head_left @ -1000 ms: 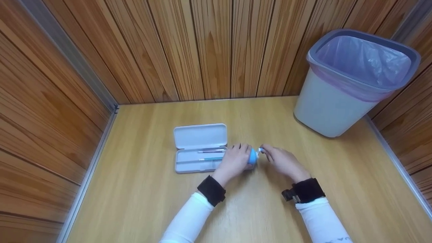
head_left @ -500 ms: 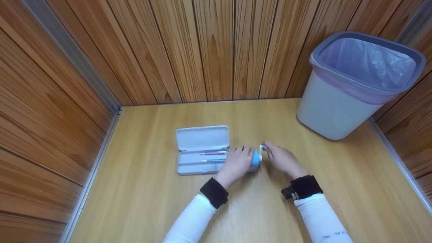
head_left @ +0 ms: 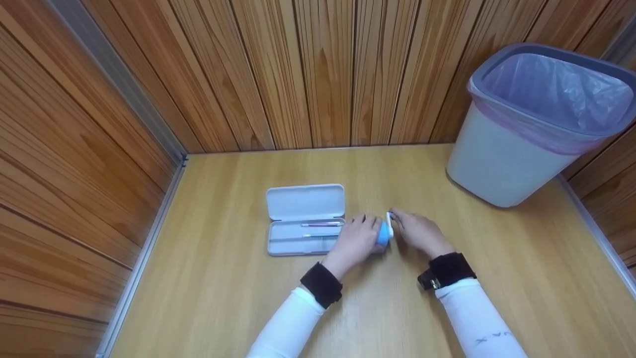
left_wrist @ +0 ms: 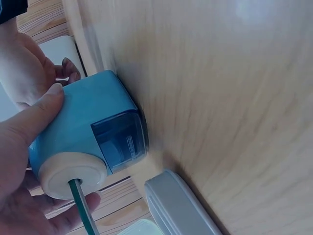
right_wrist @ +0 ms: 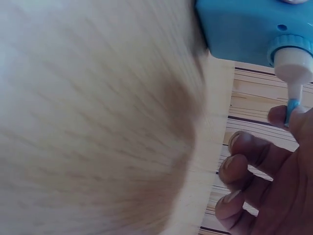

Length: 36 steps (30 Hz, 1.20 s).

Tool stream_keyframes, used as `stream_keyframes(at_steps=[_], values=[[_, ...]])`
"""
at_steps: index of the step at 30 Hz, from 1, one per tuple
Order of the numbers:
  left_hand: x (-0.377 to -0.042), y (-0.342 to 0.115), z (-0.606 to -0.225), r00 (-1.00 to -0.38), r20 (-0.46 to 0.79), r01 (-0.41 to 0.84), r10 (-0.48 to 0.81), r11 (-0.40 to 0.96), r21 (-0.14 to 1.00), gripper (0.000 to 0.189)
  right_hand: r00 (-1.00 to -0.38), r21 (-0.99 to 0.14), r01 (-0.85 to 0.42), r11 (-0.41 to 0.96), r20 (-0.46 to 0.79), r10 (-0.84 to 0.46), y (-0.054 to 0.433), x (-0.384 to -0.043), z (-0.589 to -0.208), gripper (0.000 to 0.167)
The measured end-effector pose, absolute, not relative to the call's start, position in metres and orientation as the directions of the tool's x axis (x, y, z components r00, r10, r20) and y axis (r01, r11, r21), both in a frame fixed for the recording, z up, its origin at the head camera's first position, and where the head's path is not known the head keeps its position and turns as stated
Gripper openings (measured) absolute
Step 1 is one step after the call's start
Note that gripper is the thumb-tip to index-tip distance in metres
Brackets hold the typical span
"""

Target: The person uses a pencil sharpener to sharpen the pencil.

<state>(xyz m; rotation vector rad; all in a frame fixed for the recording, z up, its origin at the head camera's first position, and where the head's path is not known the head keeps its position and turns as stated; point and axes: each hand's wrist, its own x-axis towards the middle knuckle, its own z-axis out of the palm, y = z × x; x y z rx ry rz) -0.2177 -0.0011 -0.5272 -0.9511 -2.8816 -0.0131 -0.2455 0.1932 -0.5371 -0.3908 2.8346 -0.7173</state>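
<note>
A blue pencil sharpener (left_wrist: 80, 117) with a clear dark-blue shavings drawer (left_wrist: 122, 139) lies within my left hand's (head_left: 355, 241) grip, just right of the pencil case. From the pale round front of the sharpener sticks a green pencil (left_wrist: 80, 205), seen in the left wrist view. On the opposite side is a white crank (right_wrist: 293, 63) with a small blue knob (right_wrist: 292, 106). My right hand (head_left: 420, 231) pinches that knob between thumb and index finger, its other fingers loosely curled. In the head view, my left hand covers most of the sharpener.
The grey pencil case (head_left: 305, 201) lies with its lid up; a purple-toned pencil (head_left: 320, 224) and a teal one (head_left: 318, 235) show at its tray. A lined waste bin (head_left: 512, 144) stands at the back right. Wooden panels (head_left: 328, 74) enclose the table.
The crank has turned, with my right hand following its knob. My left hand stays around the sharpener. The whole head view has shifted slightly.
</note>
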Motion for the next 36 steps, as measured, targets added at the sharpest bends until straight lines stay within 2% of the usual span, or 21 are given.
stream_keyframes(at_steps=[12,20,25,32,36], values=[[-0.217,-0.003,-0.529,-0.81,0.107,0.58,0.577,0.815,-0.005,0.067,-0.939,-0.42,-0.258,0.87,-0.103,-0.328,0.189,-0.249,-0.548,0.026],[-0.215,-0.001,-0.53,-0.816,0.148,0.561,0.559,0.827,-0.031,0.064,-0.941,-0.45,-0.193,0.872,-0.167,-0.294,0.188,-0.241,-0.555,0.035],[-0.213,0.0,-0.531,-0.822,0.149,0.549,0.55,0.834,-0.049,0.065,-0.937,-0.446,-0.214,0.869,-0.158,-0.312,0.187,-0.237,-0.556,0.037],[-0.212,0.004,-0.532,-0.827,0.166,0.535,0.537,0.843,-0.062,0.068,-0.93,-0.521,-0.125,0.844,-0.236,-0.284,0.192,-0.236,-0.555,0.042],[-0.21,0.005,-0.533,-0.84,0.169,0.512,0.516,0.856,-0.069,0.069,-0.911,-0.473,-0.193,0.86,-0.238,-0.335,0.191,-0.234,-0.553,0.035]])
